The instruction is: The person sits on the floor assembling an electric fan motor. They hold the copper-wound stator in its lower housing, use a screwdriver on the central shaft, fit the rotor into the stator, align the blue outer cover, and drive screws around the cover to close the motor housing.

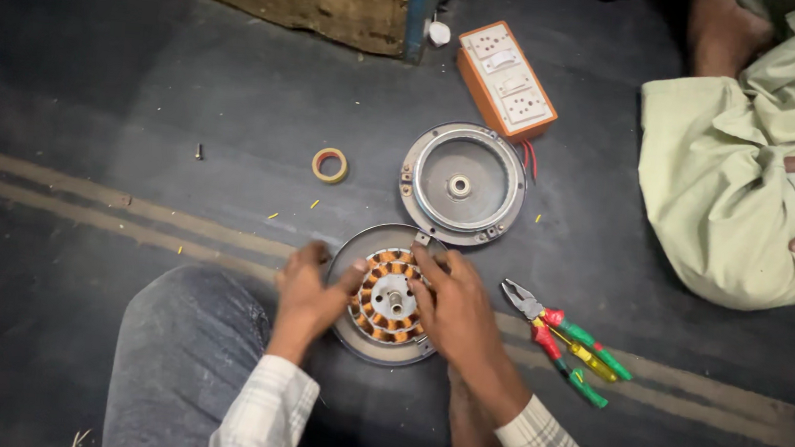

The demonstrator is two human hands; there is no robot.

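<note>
Both hands grip the round metal motor housing with copper-wound stator (388, 300): left hand (309, 294) clasps its rim, right hand (452, 305) presses fingers on windings. Just beyond lies a round silver cover plate (462, 183); red-and-green-handled pliers (566, 341) lie right.

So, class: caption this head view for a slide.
Both hands grip a round copper-wound motor stator on the dark floor.

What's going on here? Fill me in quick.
A person sits on the dark floor with both hands on an opened fan motor: the left hand at its rim, the right hand over the copper windings. The removed metal cover lies just beyond, beside an orange switch box. Pliers lie to the right, a tape roll to the left. Another person sits nearby.
</note>
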